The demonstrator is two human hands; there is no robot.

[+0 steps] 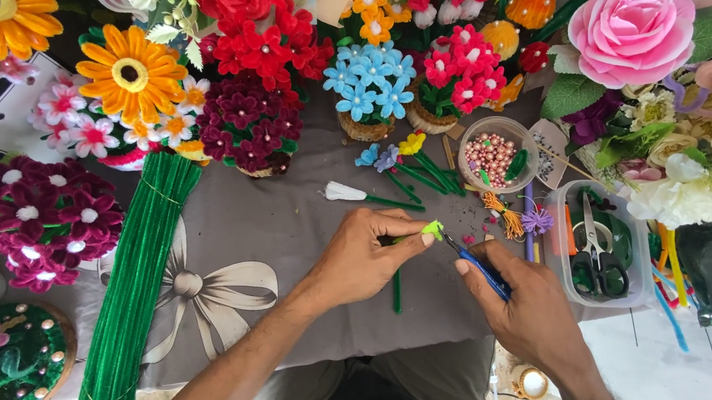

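Flowers of maroon pipe cleaner (31, 218) crowd the far left of the bench (289, 224), which is covered with a grey cloth. Next comes a long bundle of green pipe cleaners (134, 291), lying slantwise. Near the middle, the left hand (361, 256) pinches a green stem with a small yellow-green tip (434, 230) between thumb and fingers, just above the cloth. The right hand (527, 301) is closed around blue-handled pliers (477, 266), whose nose touches that tip. The two hands are close together, meeting at the stem. Behind them lie loose small flowers (400, 165) and a clear cup of pink beads (491, 156). To the right, a clear tub (557, 254) holds scissors (594, 251). A big pink rose (631, 30) stands furthest right.
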